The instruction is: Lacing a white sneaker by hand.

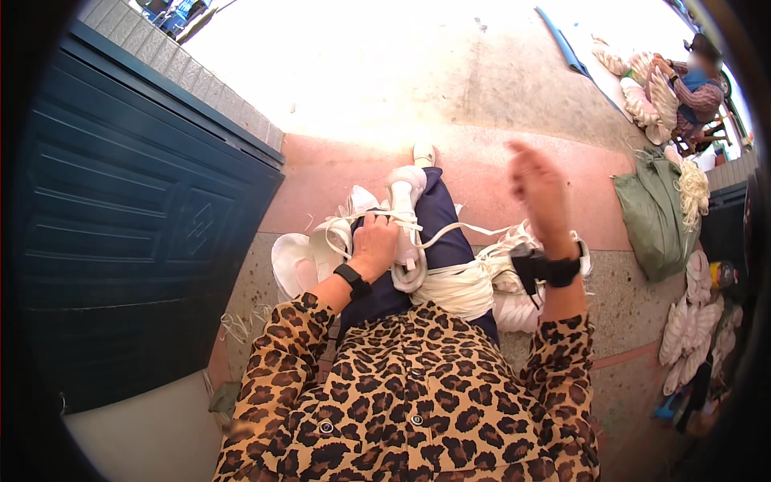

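A white sneaker (404, 233) rests on my lap, toe pointing away from me. My left hand (376, 243) is closed at the shoe's left side, its fingers gripping a white shoelace by the eyelets. From the shoe, a loose length of shoelace (462, 230) curves off to the right. My right hand (542, 186) is raised over the floor to the right, apart from the shoe. It is smeared by motion, so its grip is unclear. A thick bundle of cream laces (456, 289) lies across my right thigh.
More white shoes (301, 261) sit left of my legs, and others (514, 309) lie to the right. A green sack (657, 210) with laces on top stands farther right, near several bundled shoes (691, 333). A dark blue door (152, 209) is at left. Another person (697, 96) sits far right with shoes.
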### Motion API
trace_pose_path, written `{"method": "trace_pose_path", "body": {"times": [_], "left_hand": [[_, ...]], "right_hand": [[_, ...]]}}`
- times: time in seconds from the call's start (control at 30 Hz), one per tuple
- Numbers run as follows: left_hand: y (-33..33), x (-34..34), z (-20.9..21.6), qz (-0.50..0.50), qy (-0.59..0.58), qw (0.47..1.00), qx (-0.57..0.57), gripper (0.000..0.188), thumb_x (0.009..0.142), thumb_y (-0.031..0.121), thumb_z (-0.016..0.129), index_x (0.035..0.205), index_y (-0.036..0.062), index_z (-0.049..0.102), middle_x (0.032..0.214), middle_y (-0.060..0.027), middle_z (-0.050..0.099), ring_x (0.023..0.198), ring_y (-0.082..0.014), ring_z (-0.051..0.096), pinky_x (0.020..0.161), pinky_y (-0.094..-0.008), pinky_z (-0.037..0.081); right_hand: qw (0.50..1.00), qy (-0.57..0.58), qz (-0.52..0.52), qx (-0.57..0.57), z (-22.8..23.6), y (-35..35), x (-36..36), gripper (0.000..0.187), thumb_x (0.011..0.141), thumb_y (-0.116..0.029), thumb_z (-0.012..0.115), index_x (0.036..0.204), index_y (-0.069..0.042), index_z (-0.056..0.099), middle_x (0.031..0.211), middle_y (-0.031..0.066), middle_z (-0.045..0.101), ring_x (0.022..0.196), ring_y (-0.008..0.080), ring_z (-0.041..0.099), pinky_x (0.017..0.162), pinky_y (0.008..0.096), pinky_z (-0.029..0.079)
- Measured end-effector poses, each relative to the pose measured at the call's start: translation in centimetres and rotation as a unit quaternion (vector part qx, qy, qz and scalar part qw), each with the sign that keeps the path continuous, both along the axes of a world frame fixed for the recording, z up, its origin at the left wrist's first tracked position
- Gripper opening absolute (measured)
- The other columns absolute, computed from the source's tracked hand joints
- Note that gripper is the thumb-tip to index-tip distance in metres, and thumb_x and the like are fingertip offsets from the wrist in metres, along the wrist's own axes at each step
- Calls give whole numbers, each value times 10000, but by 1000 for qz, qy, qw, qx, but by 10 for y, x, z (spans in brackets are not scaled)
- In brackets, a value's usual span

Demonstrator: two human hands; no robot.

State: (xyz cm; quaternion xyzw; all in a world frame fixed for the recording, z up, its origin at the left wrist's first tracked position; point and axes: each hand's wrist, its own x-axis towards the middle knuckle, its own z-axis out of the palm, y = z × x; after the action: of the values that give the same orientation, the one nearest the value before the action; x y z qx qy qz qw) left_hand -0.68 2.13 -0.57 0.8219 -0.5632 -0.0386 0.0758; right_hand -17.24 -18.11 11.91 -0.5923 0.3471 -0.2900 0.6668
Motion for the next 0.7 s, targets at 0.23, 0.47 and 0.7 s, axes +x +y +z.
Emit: {"method": "trace_pose_path", "body": {"times": [0.23, 0.47, 0.7], "left_hand": [[0, 8, 0, -51, -49, 997, 9, 94, 683, 80, 551, 753, 58, 611, 740, -88, 559, 820, -268, 523, 632, -363, 470], [-27, 8, 65, 14, 220, 940, -260, 109, 797, 114, 552, 763, 15, 584, 736, -96, 573, 714, -226, 532, 625, -330, 437], [-20, 20, 56, 138, 465, 866, -120, 201, 859, 158, 513, 945, -18, 556, 674, -146, 575, 617, -241, 558, 614, -316, 437]], "right_hand": [[948, 153, 205, -187, -131, 85, 37, 173, 810, -117, 538, 835, 35, 618, 707, 140, 620, 628, 188, 597, 594, 286, 458], [894, 239, 177, -335, -149, 88, 41, 178, 810, -129, 465, 759, 15, 557, 765, 202, 572, 743, 361, 558, 665, 418, 447], [880, 268, 204, -335, -145, 88, 48, 190, 813, -140, 463, 780, 19, 562, 787, 213, 579, 757, 363, 559, 667, 417, 443]]}}
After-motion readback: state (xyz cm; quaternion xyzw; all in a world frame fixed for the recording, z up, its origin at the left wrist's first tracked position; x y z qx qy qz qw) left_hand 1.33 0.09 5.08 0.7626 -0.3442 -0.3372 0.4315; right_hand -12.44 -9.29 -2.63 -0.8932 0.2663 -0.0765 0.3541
